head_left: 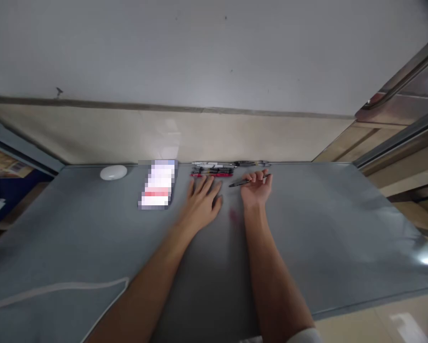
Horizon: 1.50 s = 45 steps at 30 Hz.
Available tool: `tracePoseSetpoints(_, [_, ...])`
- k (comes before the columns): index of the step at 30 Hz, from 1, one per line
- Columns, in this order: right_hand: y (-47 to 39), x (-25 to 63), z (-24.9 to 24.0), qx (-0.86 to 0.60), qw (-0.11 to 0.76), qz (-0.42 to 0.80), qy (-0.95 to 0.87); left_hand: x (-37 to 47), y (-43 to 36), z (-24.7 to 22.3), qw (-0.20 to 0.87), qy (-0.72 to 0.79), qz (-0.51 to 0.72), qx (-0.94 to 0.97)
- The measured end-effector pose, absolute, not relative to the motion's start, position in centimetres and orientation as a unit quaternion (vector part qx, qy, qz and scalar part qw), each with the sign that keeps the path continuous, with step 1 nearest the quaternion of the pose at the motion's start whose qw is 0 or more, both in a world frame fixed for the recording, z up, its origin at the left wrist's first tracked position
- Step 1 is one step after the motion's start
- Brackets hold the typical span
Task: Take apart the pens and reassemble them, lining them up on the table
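Note:
My left hand lies palm down on the grey table, fingers spread, with its fingertips at the near side of a red pen. Several black pens lie just behind the red one, and a white pen is behind those, close to the wall. To the right, my right hand is closed around a dark pen, whose tip points left toward the row. Beyond this hand, more black pens rest along the table's back edge.
On the left stand a phone with a lit, blurred screen and a white rounded case. A white cable crosses the front left of the grey table. A tiled wall rises behind the back edge.

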State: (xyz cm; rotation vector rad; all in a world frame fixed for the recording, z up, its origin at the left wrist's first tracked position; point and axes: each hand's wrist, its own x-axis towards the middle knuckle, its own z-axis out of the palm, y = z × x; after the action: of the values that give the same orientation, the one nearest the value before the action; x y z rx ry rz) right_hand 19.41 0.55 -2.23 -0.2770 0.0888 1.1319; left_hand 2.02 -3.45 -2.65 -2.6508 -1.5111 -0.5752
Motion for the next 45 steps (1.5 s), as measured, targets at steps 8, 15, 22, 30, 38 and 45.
tracePoseSetpoints(8, [1.33, 19.72, -2.97, -0.036, 0.816, 0.576, -0.030, 2.10, -3.56, -2.53, 0.017, -0.487, -0.146, -0.861])
tracePoseSetpoints(15, [1.33, 19.65, -2.76, -0.012, 0.814, 0.579, -0.031, 2.09, -3.53, -2.46, 0.003, -0.491, -0.137, -0.860])
tracePoseSetpoints(22, [1.20, 19.38, -2.45, -0.048, 0.830, 0.554, -0.047, 2.21, -3.49, -2.73, -0.007, -0.493, -0.153, -0.856])
tracePoseSetpoints(30, [1.18, 19.22, -2.23, -0.071, 0.831, 0.550, -0.042, 2.31, -3.56, -2.65, -0.004, -0.497, -0.145, -0.856])
tracePoseSetpoints(38, [1.07, 19.24, -2.34, -0.029, 0.825, 0.562, -0.047, 2.33, -3.57, -2.68, -0.003, -0.497, -0.144, -0.856])
tracePoseSetpoints(45, [1.25, 19.29, -2.35, -0.082, 0.835, 0.540, -0.065, 2.35, -3.60, -2.82, -0.001, -0.498, -0.143, -0.855])
